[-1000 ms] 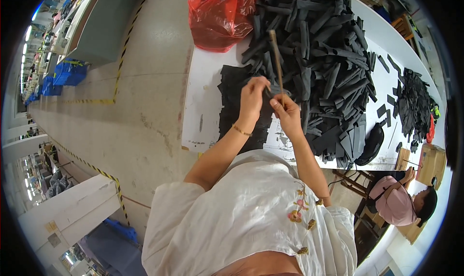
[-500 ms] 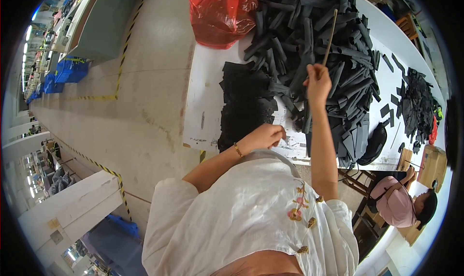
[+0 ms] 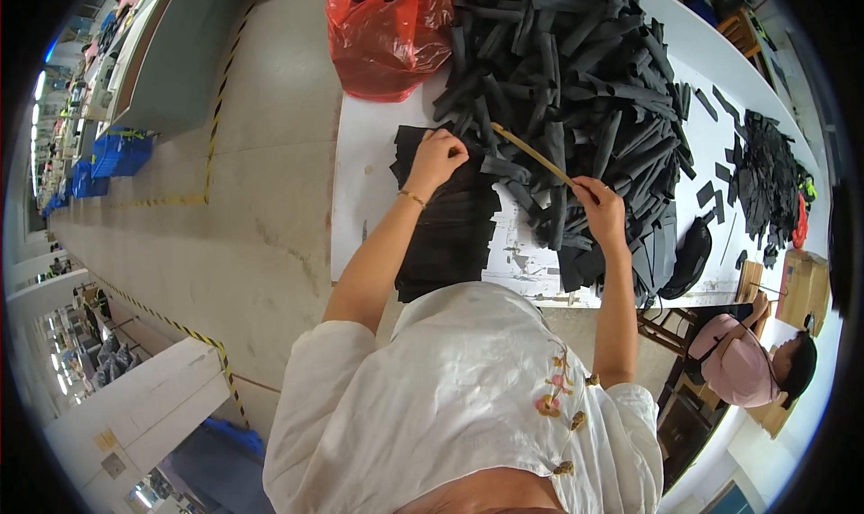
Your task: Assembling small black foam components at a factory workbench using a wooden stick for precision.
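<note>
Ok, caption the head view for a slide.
Right hand holds a stick over black strips; left hand rests on a stack.

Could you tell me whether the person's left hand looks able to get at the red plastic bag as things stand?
Probably yes: the left hand rests on the stack of flat black pieces, and bare white table lies between it and the red plastic bag.

Left hand (image 3: 436, 157) fingers curled, arm outstretched, right hand (image 3: 601, 210) fingers closed, raised
</note>
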The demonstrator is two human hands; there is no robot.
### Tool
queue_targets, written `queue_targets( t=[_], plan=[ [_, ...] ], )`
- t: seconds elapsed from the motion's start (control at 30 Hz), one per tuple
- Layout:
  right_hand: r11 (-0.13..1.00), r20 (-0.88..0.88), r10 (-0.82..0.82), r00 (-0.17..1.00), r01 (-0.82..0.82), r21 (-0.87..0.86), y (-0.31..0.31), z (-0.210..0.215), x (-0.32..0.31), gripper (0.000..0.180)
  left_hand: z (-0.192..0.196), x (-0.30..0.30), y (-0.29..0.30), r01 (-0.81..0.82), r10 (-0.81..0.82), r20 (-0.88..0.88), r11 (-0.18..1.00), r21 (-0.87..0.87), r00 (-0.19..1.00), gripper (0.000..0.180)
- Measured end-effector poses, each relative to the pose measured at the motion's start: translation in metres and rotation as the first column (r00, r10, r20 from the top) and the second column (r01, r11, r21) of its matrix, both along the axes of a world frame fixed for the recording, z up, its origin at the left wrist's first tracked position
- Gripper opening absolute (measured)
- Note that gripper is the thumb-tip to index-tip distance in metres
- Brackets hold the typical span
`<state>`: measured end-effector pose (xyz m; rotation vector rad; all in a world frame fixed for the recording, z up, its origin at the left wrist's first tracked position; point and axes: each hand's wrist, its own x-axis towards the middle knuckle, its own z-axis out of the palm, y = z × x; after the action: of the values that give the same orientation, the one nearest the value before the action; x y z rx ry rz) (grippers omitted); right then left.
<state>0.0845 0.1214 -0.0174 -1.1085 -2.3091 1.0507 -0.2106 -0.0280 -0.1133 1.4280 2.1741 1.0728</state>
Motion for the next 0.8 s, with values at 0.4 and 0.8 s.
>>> queue_targets(
  t=[0.4, 0.8],
  plan=[
    [0.935, 0.103, 0.309, 0.946, -0.321, 0.153, 0.008, 0.03, -0.012, 0.015, 0.054, -0.016, -0.027, 0.071, -0.074, 0.059, 0.996, 0.058, 0.996, 0.013],
    [0.901, -0.197, 0.27, 0.943, -0.319, -0.295, -0.095, -0.036, -0.076, 0.028, 0.058, 0.059, -0.045, -0.624, -0.119, 0.948, 0.727, 0.286, 0.295, 0.038]
  ],
)
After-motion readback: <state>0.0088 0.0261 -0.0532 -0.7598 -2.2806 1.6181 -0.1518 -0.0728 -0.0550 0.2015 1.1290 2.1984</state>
